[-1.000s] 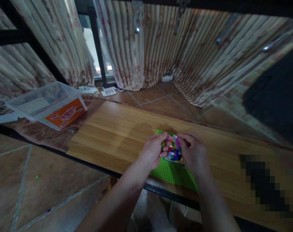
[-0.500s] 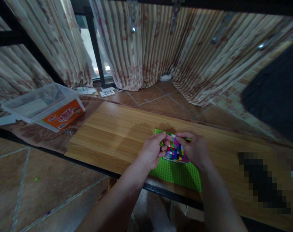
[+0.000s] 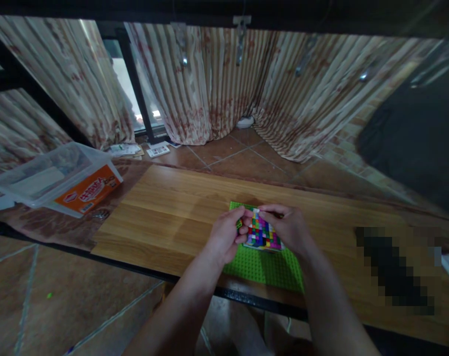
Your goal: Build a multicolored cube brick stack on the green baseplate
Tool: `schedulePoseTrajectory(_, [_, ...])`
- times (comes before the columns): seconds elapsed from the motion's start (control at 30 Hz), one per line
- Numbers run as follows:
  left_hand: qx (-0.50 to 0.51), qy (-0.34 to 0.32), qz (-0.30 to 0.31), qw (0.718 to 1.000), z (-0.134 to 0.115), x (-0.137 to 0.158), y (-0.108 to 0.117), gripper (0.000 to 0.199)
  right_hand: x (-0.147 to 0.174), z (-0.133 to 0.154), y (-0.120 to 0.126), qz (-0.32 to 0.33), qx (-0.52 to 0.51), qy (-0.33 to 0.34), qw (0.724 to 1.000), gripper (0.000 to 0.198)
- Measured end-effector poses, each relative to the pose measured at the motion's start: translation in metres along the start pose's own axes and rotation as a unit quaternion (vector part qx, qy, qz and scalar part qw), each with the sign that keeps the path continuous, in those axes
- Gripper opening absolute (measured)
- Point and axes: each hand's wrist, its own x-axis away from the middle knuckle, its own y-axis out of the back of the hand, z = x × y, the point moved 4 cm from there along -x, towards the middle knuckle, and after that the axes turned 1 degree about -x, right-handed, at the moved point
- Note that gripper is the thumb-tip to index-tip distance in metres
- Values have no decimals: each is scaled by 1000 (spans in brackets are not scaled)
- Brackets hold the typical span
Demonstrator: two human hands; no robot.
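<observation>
A block of small multicoloured building bricks (image 3: 262,233) stands on a bright green studded baseplate (image 3: 263,269) near the table's front edge. My left hand (image 3: 224,235) is at the block's left side, its fingers curled around a small green toy brick (image 3: 239,224). Its thumb and fingertip reach the block's far edge. From the right, my right hand (image 3: 289,225) bends over that same far edge, with thumb and fingers pinched beside a whitish brick. Whatever lies between those fingertips is hidden. The two hands' fingertips are close together.
The wooden tabletop (image 3: 161,207) spreads left and right of the baseplate. A clear plastic bin (image 3: 65,178) with an orange label is at the far left. A pixelated dark object (image 3: 395,272) lies at the right. Striped curtains (image 3: 224,89) hang behind; papers (image 3: 157,150) lie beneath them.
The head view has tilted up and shifted slightly, so the scene sits a bit further left. Both hands keep nearly the same place at the block's far edge.
</observation>
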Motion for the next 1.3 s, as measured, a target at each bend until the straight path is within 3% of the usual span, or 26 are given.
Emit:
schedulePoseTrajectory(0.17, [116, 43, 23, 992, -6, 2, -1, 27, 6, -9, 1, -51, -20, 4, 998, 31])
schedulePoseTrajectory(0.37, [285, 1, 0, 959, -19, 2, 0, 31, 30, 28, 8, -206, -2, 148, 967, 13])
schedulePoseTrajectory(0.43, [313, -18, -23, 949, -19, 1, 1, 30, 39, 41, 0, -177, -12, 166, 970, 10])
schedulePoseTrajectory(0.5, [329, -37, -38, 943, -19, 0, 2, 30, 46, 50, -12, -108, -18, 173, 979, 10])
schedulePoseTrajectory(0.63, [313, -60, -16, 948, -18, -1, 0, 34, 55, 60, -31, -24, -20, 191, 981, 11])
schedulePoseTrajectory(0.77, [275, -68, -1, 959, -16, 0, -3, 33, 56, 62, -39, 0, -4, 189, 982, 11])
schedulePoseTrajectory(1.03, [270, -70, -10, 960, -14, 0, -5, 30, 57, 59, -38, -20, -16, 154, 988, 8])
schedulePoseTrajectory(1.13, [292, -61, -27, 954, -12, -1, -3, 29, 53, 52, -27, -62, -75, 108, 989, 14])
schedulePoseTrajectory(1.3, [307, -27, -69, 949, -9, -1, 2, 28, 41, 29, 7, -197, -103, 47, 974, 21])
